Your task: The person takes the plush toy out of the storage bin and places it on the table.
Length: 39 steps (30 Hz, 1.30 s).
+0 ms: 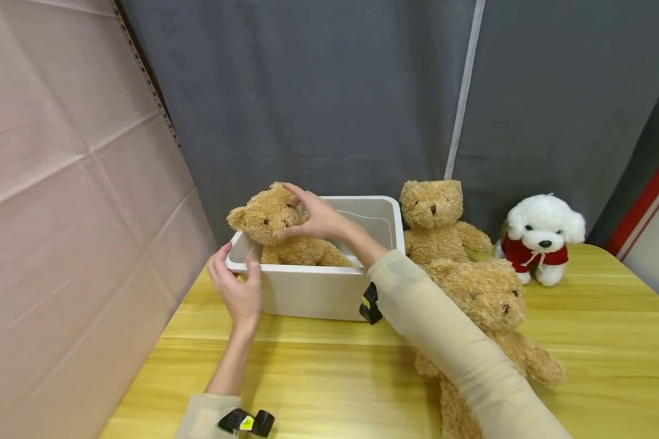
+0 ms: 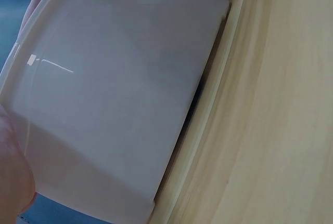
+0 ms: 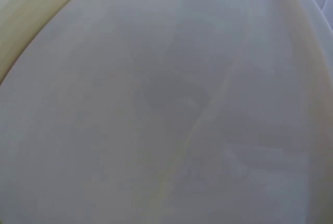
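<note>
A light grey plastic bin [image 1: 307, 296] stands on the table, its outer wall filling much of both wrist views. Inside it, toward the left end, a curly tan teddy bear [image 1: 260, 219] leans back with its head above the rim. My right hand [image 1: 318, 221] reaches over the front rim and holds the bear's head, thumb by the muzzle and fingers over the top. With my left hand [image 1: 237, 289] I grip the bin's front left corner, thumb in front and fingers along the left rim. Part of that hand [image 2: 15, 169] shows in the left wrist view.
Right of the bin sits a second teddy bear [image 1: 431, 207]. Nearer to me another teddy bear [image 1: 489, 299] is partly hidden behind my right sleeve. A white plush dog [image 1: 546, 225] in a red top stands at the far right. A grey curtain [image 1: 318, 91] hangs behind the table [image 1: 329, 378].
</note>
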Each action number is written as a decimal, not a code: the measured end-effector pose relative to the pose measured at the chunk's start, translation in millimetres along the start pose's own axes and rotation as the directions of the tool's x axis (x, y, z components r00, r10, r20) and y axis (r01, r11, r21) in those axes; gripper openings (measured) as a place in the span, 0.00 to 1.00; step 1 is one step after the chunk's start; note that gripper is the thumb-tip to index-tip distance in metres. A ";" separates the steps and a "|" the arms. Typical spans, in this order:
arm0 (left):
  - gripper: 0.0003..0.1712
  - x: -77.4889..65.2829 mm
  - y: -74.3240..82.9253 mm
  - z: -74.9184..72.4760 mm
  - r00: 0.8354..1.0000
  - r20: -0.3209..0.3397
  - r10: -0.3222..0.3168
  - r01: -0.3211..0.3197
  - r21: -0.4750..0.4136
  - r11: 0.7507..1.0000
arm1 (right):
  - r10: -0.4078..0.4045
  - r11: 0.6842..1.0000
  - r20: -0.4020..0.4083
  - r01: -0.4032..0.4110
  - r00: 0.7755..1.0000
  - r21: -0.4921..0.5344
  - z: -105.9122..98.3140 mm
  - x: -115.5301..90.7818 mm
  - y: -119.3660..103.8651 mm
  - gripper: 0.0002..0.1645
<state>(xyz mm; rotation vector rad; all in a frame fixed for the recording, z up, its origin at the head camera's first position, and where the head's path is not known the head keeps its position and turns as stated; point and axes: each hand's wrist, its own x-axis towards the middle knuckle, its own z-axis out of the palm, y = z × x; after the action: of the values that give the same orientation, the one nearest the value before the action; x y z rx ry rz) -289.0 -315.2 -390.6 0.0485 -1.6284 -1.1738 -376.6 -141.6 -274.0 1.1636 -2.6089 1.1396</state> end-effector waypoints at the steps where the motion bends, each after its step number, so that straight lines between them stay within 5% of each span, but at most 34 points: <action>1: 0.30 0.2 0.2 -0.9 1.000 0.001 -0.001 0.001 0.005 1.000 | -0.005 1.000 0.004 0.005 1.000 -0.006 0.6 0.4 -0.6 0.62; 6: 0.30 0.1 -1.2 -3.5 1.000 -0.002 -0.007 0.007 0.000 1.000 | -0.022 0.999 0.030 0.024 0.999 -0.046 5.3 0.4 -3.2 0.64; 11: 0.29 -1.6 -1.9 -4.0 1.000 -0.007 -0.013 0.013 -0.003 1.000 | 0.016 0.986 0.048 -0.008 0.999 -0.168 8.6 -2.9 -6.3 0.56; 16: 0.29 -2.4 -2.3 -3.0 1.000 -0.001 -0.001 0.001 0.001 1.000 | 0.006 0.999 -0.018 -0.007 1.000 -0.038 11.6 -5.2 -7.5 0.43; 20: 0.29 -2.7 -2.4 -1.8 1.000 -0.005 0.009 -0.009 -0.001 1.000 | -0.077 0.997 0.000 0.077 0.997 -0.028 17.1 -3.4 -10.7 0.53; 24: 0.29 -2.7 -2.2 -0.4 1.000 -0.005 0.021 -0.021 0.000 1.000 | -0.049 0.994 0.030 0.051 0.998 -0.092 20.6 -2.6 -16.2 0.65; 30: 0.29 -1.9 -2.7 -0.3 0.999 -0.011 0.036 -0.036 0.006 0.999 | 0.006 0.988 0.041 0.001 0.999 -0.156 24.8 -1.2 -21.2 0.54; 39: 0.28 -1.3 -5.0 0.0 1.000 -0.022 0.022 -0.022 0.001 1.000 | -0.049 0.982 -0.035 0.042 0.998 -0.183 22.7 -4.3 -20.7 0.48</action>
<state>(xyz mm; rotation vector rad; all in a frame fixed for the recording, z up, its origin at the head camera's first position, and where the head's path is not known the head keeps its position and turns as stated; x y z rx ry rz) -290.9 -316.9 -395.0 0.0439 -1.6064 -1.1515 -354.6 -162.9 -279.3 1.1441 -2.5782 0.8844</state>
